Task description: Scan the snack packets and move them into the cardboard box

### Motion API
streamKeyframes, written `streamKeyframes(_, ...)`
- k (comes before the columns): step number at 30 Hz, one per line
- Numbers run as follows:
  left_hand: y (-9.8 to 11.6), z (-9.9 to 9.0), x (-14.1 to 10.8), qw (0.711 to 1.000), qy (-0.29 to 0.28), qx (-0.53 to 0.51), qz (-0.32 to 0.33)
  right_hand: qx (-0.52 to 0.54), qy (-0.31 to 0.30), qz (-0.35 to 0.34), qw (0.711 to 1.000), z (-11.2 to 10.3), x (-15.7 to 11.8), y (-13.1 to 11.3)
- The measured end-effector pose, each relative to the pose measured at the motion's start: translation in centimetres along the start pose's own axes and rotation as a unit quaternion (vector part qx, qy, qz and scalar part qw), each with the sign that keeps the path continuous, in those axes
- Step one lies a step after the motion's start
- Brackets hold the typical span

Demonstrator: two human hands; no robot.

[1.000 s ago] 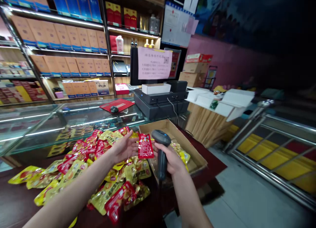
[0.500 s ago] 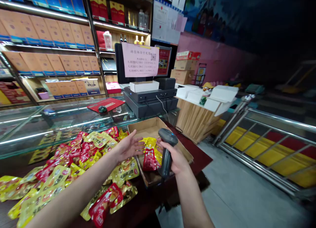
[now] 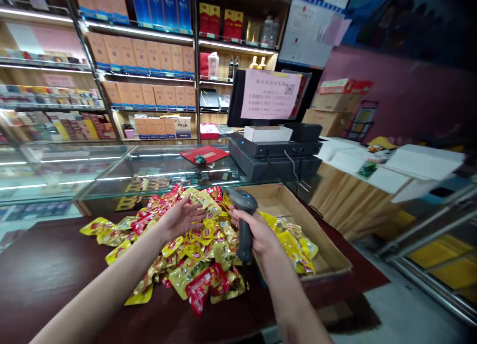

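My right hand [image 3: 257, 229] is wrapped round the handle of a dark barcode scanner [image 3: 245, 234], its head pointing up and left. With fingers apart and nothing in it, my left hand [image 3: 183, 218] hovers over a heap of shiny snack packets [image 3: 194, 249] in red, yellow and gold. A red packet [image 3: 207, 286] lies at the heap's near edge. Right of the scanner stands an open cardboard box [image 3: 328, 249], partly hidden by my right arm. Several yellow packets [image 3: 294, 247] lie in it.
Behind the heap is a glass display counter [image 3: 164, 175] with a red mat [image 3: 204, 155] on it. A monitor [image 3: 236, 98] stands over a dark cash drawer [image 3: 276, 162]. Boxed goods fill the back shelves. At right are a wooden-sided counter [image 3: 339, 200] and metal railing [image 3: 439, 224].
The view has turned left, so the counter and box appear further right. Both hands have shifted left relative to the box; the scanner is now at the heap's right side, still held.
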State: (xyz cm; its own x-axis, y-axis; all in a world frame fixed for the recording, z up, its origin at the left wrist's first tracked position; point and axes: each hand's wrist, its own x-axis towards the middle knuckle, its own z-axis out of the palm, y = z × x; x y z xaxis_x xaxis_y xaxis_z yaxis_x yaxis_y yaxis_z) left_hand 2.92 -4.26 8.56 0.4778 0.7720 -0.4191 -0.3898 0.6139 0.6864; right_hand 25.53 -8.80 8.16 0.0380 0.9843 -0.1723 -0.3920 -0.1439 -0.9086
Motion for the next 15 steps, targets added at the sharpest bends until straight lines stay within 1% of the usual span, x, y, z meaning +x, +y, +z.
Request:
streamKeyframes(4, 1.5, -2.9, -0.6, 0.999, 0.035, -0.018, 0.025, -0.031, -0.032, 0.003, 0.999, 3.8, 3.2, 0.6)
streamKeyframes(7, 2.3, -4.3, -0.1, 0.995, 0.076, -0.043, 0.046, -0.056, -0.037, -0.001, 0.998, 6.1, 5.8, 0.8)
streamKeyframes(10, 2.6, -5.0, 1.1, 0.991, 0.101, -0.067, 0.056, -0.097, -0.032, 0.002, 0.995, 8.0, 8.2, 1.3)
streamKeyframes(12, 2.5, -5.1, 1.9, 0.991, 0.095, -0.077, 0.055, -0.128, -0.041, -0.001, 0.991, 8.8, 9.4, 1.9)
streamKeyframes(15, 2.2, -5.0, 2.9, 0.992, 0.084, -0.079, 0.041, -0.185, -0.050, -0.028, 0.981, 9.3, 10.7, 3.1)
